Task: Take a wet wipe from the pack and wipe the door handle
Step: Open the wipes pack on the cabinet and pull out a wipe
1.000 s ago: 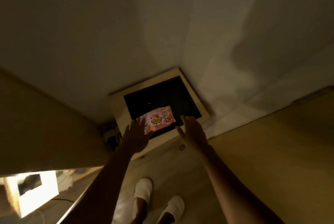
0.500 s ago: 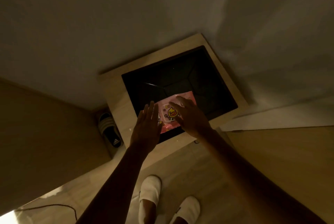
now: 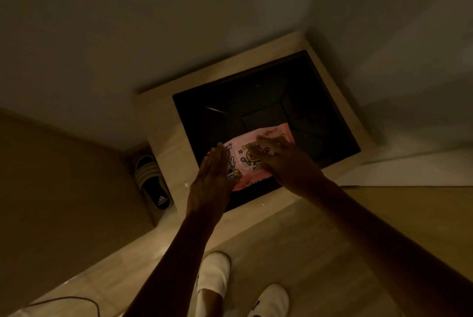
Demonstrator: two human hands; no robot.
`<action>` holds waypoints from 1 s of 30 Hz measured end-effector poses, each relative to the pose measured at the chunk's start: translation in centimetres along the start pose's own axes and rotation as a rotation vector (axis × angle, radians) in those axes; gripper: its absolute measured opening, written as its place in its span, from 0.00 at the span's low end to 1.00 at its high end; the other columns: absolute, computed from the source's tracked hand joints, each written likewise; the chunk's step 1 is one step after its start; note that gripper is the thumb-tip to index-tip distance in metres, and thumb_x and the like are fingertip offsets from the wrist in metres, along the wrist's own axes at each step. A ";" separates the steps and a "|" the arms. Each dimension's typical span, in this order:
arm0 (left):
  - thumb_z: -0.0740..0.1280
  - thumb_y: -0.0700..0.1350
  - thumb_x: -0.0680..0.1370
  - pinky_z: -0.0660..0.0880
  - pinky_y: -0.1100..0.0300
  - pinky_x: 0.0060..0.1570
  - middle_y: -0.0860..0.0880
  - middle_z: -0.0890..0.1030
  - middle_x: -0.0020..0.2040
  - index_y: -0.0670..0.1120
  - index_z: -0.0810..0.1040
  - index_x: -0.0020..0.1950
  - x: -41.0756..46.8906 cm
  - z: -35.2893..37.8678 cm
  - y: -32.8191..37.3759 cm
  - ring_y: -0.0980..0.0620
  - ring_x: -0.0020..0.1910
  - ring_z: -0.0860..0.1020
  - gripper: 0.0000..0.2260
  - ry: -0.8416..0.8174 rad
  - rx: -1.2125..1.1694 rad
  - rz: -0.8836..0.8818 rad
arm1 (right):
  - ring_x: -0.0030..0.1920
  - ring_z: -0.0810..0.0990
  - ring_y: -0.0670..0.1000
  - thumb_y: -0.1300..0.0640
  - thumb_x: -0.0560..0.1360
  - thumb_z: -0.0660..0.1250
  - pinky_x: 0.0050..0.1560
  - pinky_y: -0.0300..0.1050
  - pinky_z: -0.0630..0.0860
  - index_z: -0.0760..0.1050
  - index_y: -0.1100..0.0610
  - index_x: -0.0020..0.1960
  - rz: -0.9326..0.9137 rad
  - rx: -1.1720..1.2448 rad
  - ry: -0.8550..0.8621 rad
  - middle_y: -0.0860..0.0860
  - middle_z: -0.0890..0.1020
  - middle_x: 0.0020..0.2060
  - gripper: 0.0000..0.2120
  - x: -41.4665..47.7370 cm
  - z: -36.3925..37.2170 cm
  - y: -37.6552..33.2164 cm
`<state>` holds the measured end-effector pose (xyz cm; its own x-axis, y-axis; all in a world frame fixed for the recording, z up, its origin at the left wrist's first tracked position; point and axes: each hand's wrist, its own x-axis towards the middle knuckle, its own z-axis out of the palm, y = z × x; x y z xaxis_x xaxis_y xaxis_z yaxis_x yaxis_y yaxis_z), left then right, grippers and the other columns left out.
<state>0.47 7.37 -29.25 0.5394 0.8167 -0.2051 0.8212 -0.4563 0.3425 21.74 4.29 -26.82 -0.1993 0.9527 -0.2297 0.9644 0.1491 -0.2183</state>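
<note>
A black slide sandal (image 3: 153,183) lies on the floor, far left. My left hand (image 3: 211,181), fingers straight and together, rests against the left end of the pink wet wipe pack (image 3: 252,160) (on the desk's (image 3: 166,137) black inset). My right hand (image 3: 286,163) lies flat on the pack, fingers slightly apart.

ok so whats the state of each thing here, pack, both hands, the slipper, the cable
wet wipe pack: flat on the black tabletop, no wipe pulled out yet
left hand: open, flat, over the pack's left end
right hand: open, fingers spread on the pack's top
black slide sandal: on the floor beside the table
cable: loose on the floor
</note>
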 end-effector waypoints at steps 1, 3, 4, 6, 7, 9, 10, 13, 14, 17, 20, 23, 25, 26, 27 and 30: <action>0.58 0.57 0.77 0.51 0.53 0.72 0.41 0.55 0.79 0.40 0.54 0.79 0.0 0.0 0.2 0.43 0.78 0.56 0.35 -0.004 -0.017 0.002 | 0.69 0.68 0.64 0.51 0.77 0.62 0.66 0.61 0.68 0.63 0.52 0.74 -0.017 -0.015 -0.027 0.60 0.67 0.72 0.26 0.2 -0.5 0.2; 0.58 0.56 0.78 0.49 0.54 0.74 0.43 0.52 0.80 0.41 0.51 0.79 0.1 0.1 0.3 0.44 0.79 0.53 0.35 -0.025 -0.054 -0.005 | 0.67 0.71 0.63 0.57 0.75 0.66 0.65 0.61 0.69 0.68 0.54 0.71 -0.068 0.000 -0.008 0.60 0.74 0.68 0.24 0.8 -1.7 0.5; 0.60 0.55 0.78 0.52 0.52 0.75 0.42 0.54 0.80 0.40 0.53 0.79 0.2 0.2 0.3 0.43 0.79 0.54 0.34 -0.018 -0.041 0.001 | 0.64 0.74 0.62 0.58 0.76 0.66 0.64 0.58 0.71 0.71 0.55 0.68 -0.076 0.041 0.034 0.59 0.77 0.63 0.21 1.2 -2.4 0.6; 0.64 0.52 0.78 0.55 0.49 0.74 0.39 0.58 0.79 0.38 0.56 0.78 0.4 0.3 0.3 0.42 0.78 0.56 0.34 0.003 -0.024 0.009 | 0.59 0.76 0.56 0.53 0.80 0.61 0.61 0.50 0.72 0.75 0.55 0.63 -0.009 0.165 0.093 0.56 0.80 0.57 0.14 2.5 -3.7 0.6; 0.65 0.52 0.78 0.52 0.49 0.74 0.39 0.58 0.79 0.38 0.56 0.78 0.5 0.3 0.3 0.44 0.77 0.54 0.34 0.003 -0.030 0.005 | 0.58 0.76 0.54 0.49 0.81 0.58 0.61 0.49 0.73 0.76 0.55 0.63 0.064 0.230 0.109 0.56 0.80 0.56 0.16 3.2 -4.0 0.7; 0.64 0.52 0.79 0.45 0.52 0.74 0.40 0.54 0.80 0.40 0.52 0.79 0.5 0.1 0.4 0.47 0.77 0.47 0.35 -0.008 -0.062 0.001 | 0.58 0.76 0.54 0.44 0.80 0.58 0.58 0.50 0.75 0.73 0.54 0.65 0.241 0.325 0.189 0.57 0.78 0.58 0.20 4.4 -3.9 1.1; 0.63 0.53 0.80 0.43 0.54 0.74 0.41 0.51 0.80 0.41 0.50 0.79 0.5 0.0 0.5 0.49 0.77 0.44 0.35 -0.008 -0.092 -0.005 | 0.58 0.77 0.55 0.43 0.79 0.60 0.56 0.50 0.77 0.71 0.55 0.66 0.326 0.362 0.245 0.58 0.77 0.58 0.22 4.9 -3.7 1.3; 0.60 0.55 0.81 0.46 0.55 0.75 0.43 0.53 0.80 0.44 0.51 0.79 0.7 -0.5 0.7 0.47 0.79 0.47 0.32 0.025 -0.124 -0.017 | 0.53 0.78 0.52 0.46 0.77 0.66 0.51 0.44 0.75 0.69 0.56 0.68 0.530 0.532 0.312 0.57 0.78 0.57 0.24 4.9 -3.0 2.0; 0.61 0.54 0.81 0.52 0.54 0.74 0.43 0.59 0.79 0.45 0.55 0.79 0.8 -0.9 0.7 0.45 0.79 0.54 0.30 0.043 -0.122 -0.013 | 0.53 0.78 0.51 0.47 0.76 0.67 0.51 0.44 0.75 0.68 0.56 0.69 0.557 0.575 0.303 0.57 0.79 0.57 0.25 4.4 -2.8 2.0; 0.66 0.49 0.78 0.72 0.51 0.64 0.42 0.75 0.68 0.43 0.69 0.72 1.5 -1.8 1.2 0.43 0.67 0.74 0.23 0.133 -0.125 0.068 | 0.58 0.76 0.54 0.45 0.78 0.63 0.52 0.43 0.73 0.69 0.55 0.68 0.503 0.485 0.248 0.56 0.77 0.59 0.22 1.9 -1.7 2.3; 0.65 0.49 0.78 0.74 0.47 0.64 0.43 0.74 0.68 0.45 0.69 0.72 2.5 -2.5 2.3 0.44 0.67 0.73 0.23 0.078 -0.177 0.117 | 0.63 0.72 0.53 0.47 0.78 0.62 0.53 0.43 0.72 0.70 0.53 0.65 0.475 0.357 0.164 0.54 0.74 0.61 0.18 -0.8 -0.6 2.6; 0.63 0.52 0.79 0.66 0.50 0.71 0.46 0.68 0.74 0.50 0.63 0.76 4.2 -2.5 3.5 0.46 0.74 0.66 0.25 -0.029 -0.150 0.165 | 0.68 0.68 0.55 0.51 0.78 0.64 0.61 0.49 0.74 0.70 0.54 0.68 0.409 0.290 0.164 0.54 0.72 0.66 0.20 -1.9 -0.1 2.4; 0.64 0.53 0.79 0.67 0.51 0.70 0.46 0.66 0.75 0.53 0.62 0.76 5.4 -2.5 4.1 0.46 0.73 0.67 0.26 -0.064 -0.126 0.186 | 0.69 0.67 0.56 0.53 0.77 0.65 0.63 0.50 0.74 0.71 0.55 0.68 0.383 0.277 0.190 0.55 0.72 0.66 0.20 -2.0 0.1 2.2; 0.64 0.54 0.79 0.68 0.50 0.69 0.45 0.66 0.75 0.54 0.63 0.75 6.0 -2.6 4.3 0.46 0.72 0.68 0.26 -0.091 -0.124 0.180 | 0.69 0.67 0.56 0.53 0.77 0.66 0.64 0.49 0.73 0.72 0.55 0.67 0.381 0.279 0.207 0.55 0.72 0.66 0.20 -2.0 0.1 2.1; 0.64 0.54 0.78 0.70 0.50 0.68 0.45 0.66 0.74 0.54 0.66 0.74 6.4 -2.7 4.5 0.46 0.70 0.69 0.24 -0.112 -0.121 0.172 | 0.69 0.67 0.56 0.54 0.77 0.66 0.64 0.49 0.72 0.72 0.55 0.67 0.385 0.282 0.222 0.55 0.72 0.66 0.19 -1.9 0.2 2.0; 0.67 0.53 0.77 0.74 0.52 0.63 0.44 0.69 0.69 0.51 0.74 0.66 7.3 -3.0 4.7 0.47 0.65 0.73 0.19 -0.090 -0.157 0.143 | 0.70 0.65 0.54 0.54 0.77 0.65 0.65 0.47 0.70 0.71 0.54 0.68 0.405 0.286 0.235 0.55 0.71 0.67 0.20 -1.8 0.2 1.8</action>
<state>7.74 12.23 -26.40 0.6686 0.7096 -0.2223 0.6998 -0.4994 0.5107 23.80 2.82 -27.00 0.2541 0.9572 -0.1384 0.8638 -0.2890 -0.4128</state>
